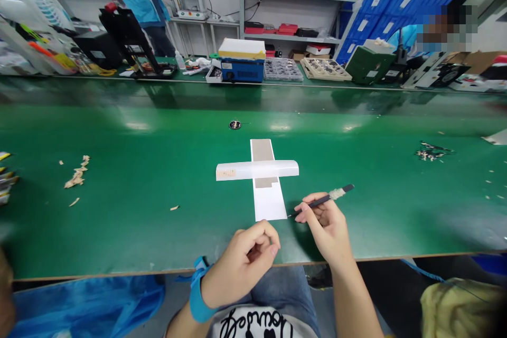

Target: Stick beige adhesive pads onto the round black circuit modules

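My right hand (pixel 327 227) grips dark tweezers (pixel 320 201) with pale tape wrapped near the back end. Their tip points left, beside the lower right corner of a white sheet with grey patches (pixel 269 205). Across that sheet lies a curved, translucent white strip (pixel 275 169), with small orange marks at its left end. My left hand (pixel 249 256), wearing a blue wrist strap (pixel 198 293), is closed at the table's front edge, below the sheet. Its fingers curl toward the thumb, and whatever may be between them is hidden.
A small round dark part (pixel 235 124) lies behind the sheet. Tape scraps (pixel 78 173) are at left, and a pile of small dark parts (pixel 431 152) at right. Along the back stand a blue box (pixel 242 69) and trays (pixel 327 68). Two other people are beyond the green table (pixel 158 243).
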Tool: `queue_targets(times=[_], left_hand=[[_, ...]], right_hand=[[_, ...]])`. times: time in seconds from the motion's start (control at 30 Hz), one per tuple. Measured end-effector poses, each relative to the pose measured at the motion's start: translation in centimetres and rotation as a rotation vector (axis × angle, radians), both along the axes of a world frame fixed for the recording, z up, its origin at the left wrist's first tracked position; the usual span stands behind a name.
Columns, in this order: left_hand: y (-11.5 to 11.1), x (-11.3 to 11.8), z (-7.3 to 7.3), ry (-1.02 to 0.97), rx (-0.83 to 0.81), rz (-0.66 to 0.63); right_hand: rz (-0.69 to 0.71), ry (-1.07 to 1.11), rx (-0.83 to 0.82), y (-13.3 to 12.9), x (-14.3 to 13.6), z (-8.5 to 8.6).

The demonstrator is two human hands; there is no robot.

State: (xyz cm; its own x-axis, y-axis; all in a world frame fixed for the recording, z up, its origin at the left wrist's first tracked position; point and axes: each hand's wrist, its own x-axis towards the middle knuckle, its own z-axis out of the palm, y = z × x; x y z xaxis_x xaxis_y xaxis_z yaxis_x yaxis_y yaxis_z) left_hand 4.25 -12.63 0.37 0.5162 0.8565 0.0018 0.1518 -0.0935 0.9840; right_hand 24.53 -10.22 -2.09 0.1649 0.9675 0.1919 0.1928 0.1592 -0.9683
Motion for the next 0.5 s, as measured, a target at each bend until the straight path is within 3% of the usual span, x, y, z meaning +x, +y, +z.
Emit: queue_targets(times=[0.37,0.5], left_hand=[[-0.1,0.0,-0.3,0.059,0.048,-0.078],[0.0,-0.2,-0.6,0.104,0.102,-0.093]], right_hand=[[0.008,0.05,-0.002,0.1,-0.3,0.1],[-0.013,0.123,0.004,-0.3,-0.2,1.1]])
